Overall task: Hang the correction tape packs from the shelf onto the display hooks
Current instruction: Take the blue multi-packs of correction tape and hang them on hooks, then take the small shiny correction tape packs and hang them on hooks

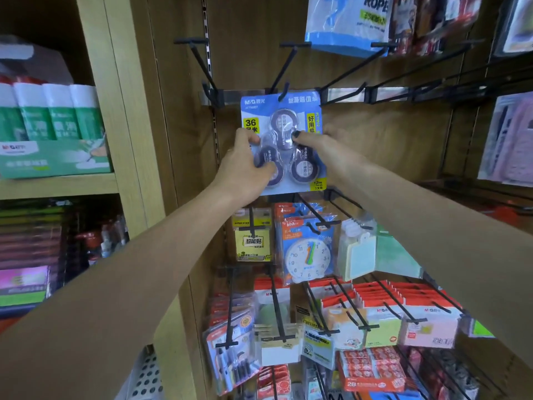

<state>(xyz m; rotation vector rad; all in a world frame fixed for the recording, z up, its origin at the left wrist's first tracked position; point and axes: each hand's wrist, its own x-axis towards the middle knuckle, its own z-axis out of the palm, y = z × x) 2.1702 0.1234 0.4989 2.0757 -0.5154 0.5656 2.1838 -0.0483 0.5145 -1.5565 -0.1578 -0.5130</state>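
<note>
hands hold one blue card pack of three round correction tapes point(284, 142) upright against the wooden display wall: left hand point(245, 166) grips its left edge, right hand point(320, 145) pinches its right edge. pack's top hole sits at a black metal display hook point(284, 89).

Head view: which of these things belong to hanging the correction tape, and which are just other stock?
In the job:
- correction tape pack, held at both sides
- left hand
- right hand
- display hook at the pack's top hole

Just stock:
- glue sticks on the left shelf
- toy clock pack
- yellow sticky notes
- red-topped note packs
</note>
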